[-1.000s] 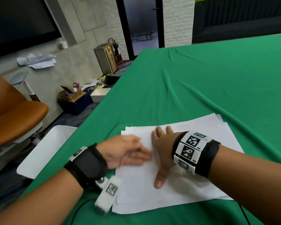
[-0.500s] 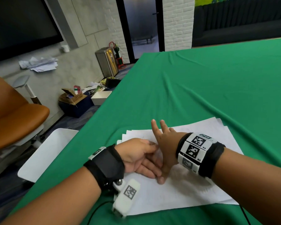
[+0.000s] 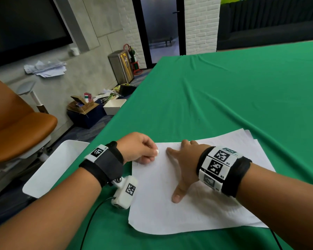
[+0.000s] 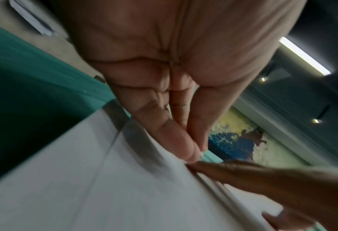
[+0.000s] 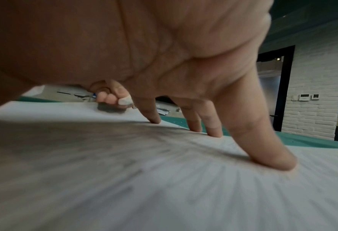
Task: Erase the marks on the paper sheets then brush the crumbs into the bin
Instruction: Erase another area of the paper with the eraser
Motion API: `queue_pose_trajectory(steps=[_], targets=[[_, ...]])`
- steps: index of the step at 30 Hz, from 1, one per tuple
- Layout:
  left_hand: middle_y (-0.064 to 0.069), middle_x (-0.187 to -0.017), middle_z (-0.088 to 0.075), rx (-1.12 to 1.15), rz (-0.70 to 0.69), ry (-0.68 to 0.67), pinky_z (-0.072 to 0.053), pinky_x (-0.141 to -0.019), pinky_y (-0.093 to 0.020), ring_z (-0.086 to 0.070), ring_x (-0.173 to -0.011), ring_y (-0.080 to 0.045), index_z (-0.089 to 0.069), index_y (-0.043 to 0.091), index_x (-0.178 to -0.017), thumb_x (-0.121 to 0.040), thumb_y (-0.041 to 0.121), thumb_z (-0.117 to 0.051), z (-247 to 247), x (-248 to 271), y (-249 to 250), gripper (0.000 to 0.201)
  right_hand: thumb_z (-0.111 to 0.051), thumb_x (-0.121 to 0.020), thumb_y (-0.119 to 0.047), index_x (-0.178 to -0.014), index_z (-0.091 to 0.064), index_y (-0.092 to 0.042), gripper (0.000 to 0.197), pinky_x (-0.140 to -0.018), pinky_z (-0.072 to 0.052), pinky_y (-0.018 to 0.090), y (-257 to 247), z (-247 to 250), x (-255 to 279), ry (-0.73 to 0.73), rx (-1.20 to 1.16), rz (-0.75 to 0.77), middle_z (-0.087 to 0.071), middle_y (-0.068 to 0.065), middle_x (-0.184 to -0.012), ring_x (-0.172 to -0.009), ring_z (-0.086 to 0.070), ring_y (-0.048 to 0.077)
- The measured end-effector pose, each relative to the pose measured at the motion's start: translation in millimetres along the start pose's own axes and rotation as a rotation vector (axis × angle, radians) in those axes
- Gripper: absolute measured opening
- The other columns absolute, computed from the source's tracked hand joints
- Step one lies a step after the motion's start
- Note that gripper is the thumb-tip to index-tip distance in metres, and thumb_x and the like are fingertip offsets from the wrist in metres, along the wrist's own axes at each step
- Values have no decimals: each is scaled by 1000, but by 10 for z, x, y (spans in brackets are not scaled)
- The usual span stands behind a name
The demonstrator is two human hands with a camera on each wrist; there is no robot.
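Note:
A stack of white paper sheets [image 3: 197,213] lies on the green tablecloth [image 3: 224,96] near the front edge. My left hand [image 3: 152,154] is at the stack's far left corner and pinches a small white eraser [image 3: 157,152] between thumb and fingers, just above the top sheet. The right wrist view shows the eraser [image 5: 125,100] beyond my right hand's fingers [image 5: 263,148]. My right hand [image 3: 184,159] lies flat with fingers spread and presses the sheets [image 5: 124,179] down. In the left wrist view, fingertips [image 4: 183,140] meet over the paper [image 4: 85,187]. Marks on the paper are too faint to make out.
A white bin [image 3: 49,168] stands on the floor just off the table's left edge, beside my left wrist. An orange chair [image 3: 16,127] is further left. Boxes and clutter [image 3: 90,107] sit on the floor behind. The green cloth stretches far and right of the sheets.
My left hand has drawn out from beside and under my right palm to the sheet's far left corner, with the eraser now showing. My right hand stays pressed on the paper.

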State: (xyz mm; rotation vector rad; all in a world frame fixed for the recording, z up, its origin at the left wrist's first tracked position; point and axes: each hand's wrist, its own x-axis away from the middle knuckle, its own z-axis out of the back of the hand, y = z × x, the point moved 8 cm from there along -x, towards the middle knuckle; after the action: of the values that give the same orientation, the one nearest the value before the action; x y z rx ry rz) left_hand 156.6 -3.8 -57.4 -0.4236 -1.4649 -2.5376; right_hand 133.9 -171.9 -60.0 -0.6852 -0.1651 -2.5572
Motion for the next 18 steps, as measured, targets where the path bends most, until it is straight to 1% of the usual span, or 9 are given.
queue_pose_trajectory(steps=[1,2,4,7,9,12,14,16,18], targets=[[-16,-76,-73,-64,21,-31,-62,-62,-27,-65,-59,-17,-69,1,-91,-88,0,-75,-59,-8,-25,7,-82,-38,-88,-160,1,-45,154,-106,-45,58,0,-2,-3,-7,-1,-4,-29,12,-148,-140,-36,39],[-18,-78,-74,-133,28,-29,-64,-67,-31,-67,-62,-18,-70,-1,-90,-87,0,-77,-95,-26,-28,7,-82,-38,-87,-159,3,-49,153,-107,-44,59,-2,-3,-5,-15,-4,-7,-27,12,-148,-140,-34,39],[-20,-81,-76,-246,18,28,-65,-73,-36,-70,-65,-19,-73,-3,-88,-84,1,-79,-105,-99,12,8,-82,-40,-87,-158,6,-51,151,-107,-44,61,-1,-11,-9,-28,-1,-11,-25,13,-149,-142,-31,39],[-17,-75,-75,-289,17,94,-65,-71,-35,-69,-61,-17,-73,1,-83,-85,3,-78,-76,-206,89,6,-81,-42,-88,-158,7,-50,151,-107,-43,61,3,-17,-16,-30,12,-8,-24,14,-150,-142,-30,41],[-13,-71,-73,-298,19,118,-65,-70,-34,-67,-58,-17,-72,4,-78,-86,3,-77,-55,-257,127,10,-81,-42,-88,-158,8,-50,151,-107,-43,61,6,-20,-23,-24,13,-12,-23,14,-149,-142,-30,41],[-14,-72,-73,-313,0,134,-65,-68,-32,-66,-56,-16,-72,2,-81,-88,3,-76,-45,-266,161,7,-81,-43,-87,-157,9,-51,150,-108,-42,61,10,-22,-31,-19,13,-12,-22,14,-150,-143,-28,41],[-17,-74,-75,-347,-23,105,-65,-69,-35,-69,-59,-18,-73,0,-85,-88,3,-75,-73,-224,140,5,-81,-43,-87,-157,8,-52,150,-108,-42,61,8,-17,-37,-17,13,-10,-22,14,-150,-143,-28,41],[-18,-77,-76,-371,-24,38,-65,-71,-38,-72,-64,-20,-73,0,-86,-86,4,-76,-127,-151,95,4,-82,-42,-86,-156,8,-52,149,-107,-42,61,11,-25,-51,-20,12,-10,-22,14,-150,-143,-27,41],[-17,-80,-77,-370,-6,-8,-65,-74,-38,-72,-68,-19,-74,1,-85,-86,4,-78,-152,-132,73,5,-82,-41,-87,-156,9,-53,150,-108,-40,63,24,-39,-58,-26,7,-16,-20,13,-152,-145,-24,41]])
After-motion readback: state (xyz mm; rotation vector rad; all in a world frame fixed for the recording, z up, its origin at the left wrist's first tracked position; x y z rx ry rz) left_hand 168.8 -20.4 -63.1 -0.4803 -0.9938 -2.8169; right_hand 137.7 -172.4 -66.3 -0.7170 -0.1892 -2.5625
